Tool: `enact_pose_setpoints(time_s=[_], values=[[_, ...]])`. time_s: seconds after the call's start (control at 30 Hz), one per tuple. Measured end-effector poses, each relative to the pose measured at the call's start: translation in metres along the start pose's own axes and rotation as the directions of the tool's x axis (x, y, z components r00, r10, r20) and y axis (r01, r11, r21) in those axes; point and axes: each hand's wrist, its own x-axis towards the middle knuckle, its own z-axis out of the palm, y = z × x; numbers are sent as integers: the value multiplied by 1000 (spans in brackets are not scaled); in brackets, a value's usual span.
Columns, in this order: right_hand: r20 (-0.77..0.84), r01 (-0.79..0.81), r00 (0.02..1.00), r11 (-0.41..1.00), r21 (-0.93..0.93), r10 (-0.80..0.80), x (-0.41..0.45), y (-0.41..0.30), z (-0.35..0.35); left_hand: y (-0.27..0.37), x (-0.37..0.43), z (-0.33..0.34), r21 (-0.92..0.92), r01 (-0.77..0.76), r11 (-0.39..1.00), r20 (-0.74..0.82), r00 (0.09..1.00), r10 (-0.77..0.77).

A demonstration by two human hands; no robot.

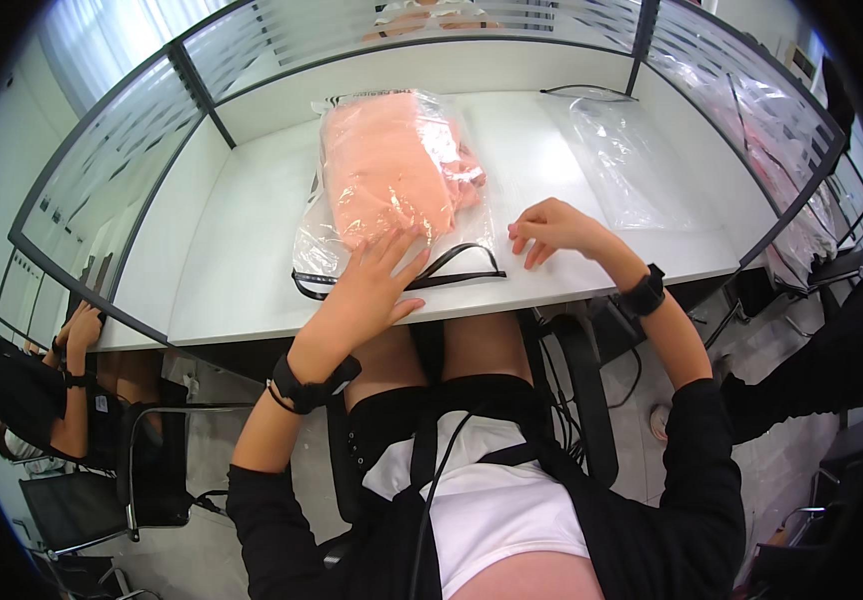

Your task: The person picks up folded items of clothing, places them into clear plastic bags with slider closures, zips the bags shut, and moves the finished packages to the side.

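A folded pink garment (386, 165) lies inside a clear plastic bag (311, 244) on the white desk. The bag's black-edged opening, with a black handle strap, is at the desk's front edge. My left hand (375, 289) rests flat with fingers spread over the lower part of the bag, its fingertips at the garment's lower edge. To the right of the bag, my right hand (551, 229) is just over the desk, fingers loosely curled and apart, holding nothing. A second clear plastic bag (626, 165) with a black edge lies flat at the desk's right side.
Low partitions with grey frames (210, 124) enclose the desk (251, 225). Beyond the right partition are more clear bags (791, 217) with pink contents. A person (34, 382) sits at the left, another is behind the far partition, and a dark-clothed leg shows at right. Cables hang under the desk.
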Motion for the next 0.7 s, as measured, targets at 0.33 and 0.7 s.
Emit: enact_pose_setpoints(time_s=[0.33, 0.7], values=[[49, 7, 999, 990, -140, -1, -4, -7, 32, 24, 16, -4, 145, 100, 984, -143, 987, -79], [226, 501, 579, 123, -857, -783, -9, -22, 77, -28, -29, -11, 153, 268, 951, -106, 961, -254]])
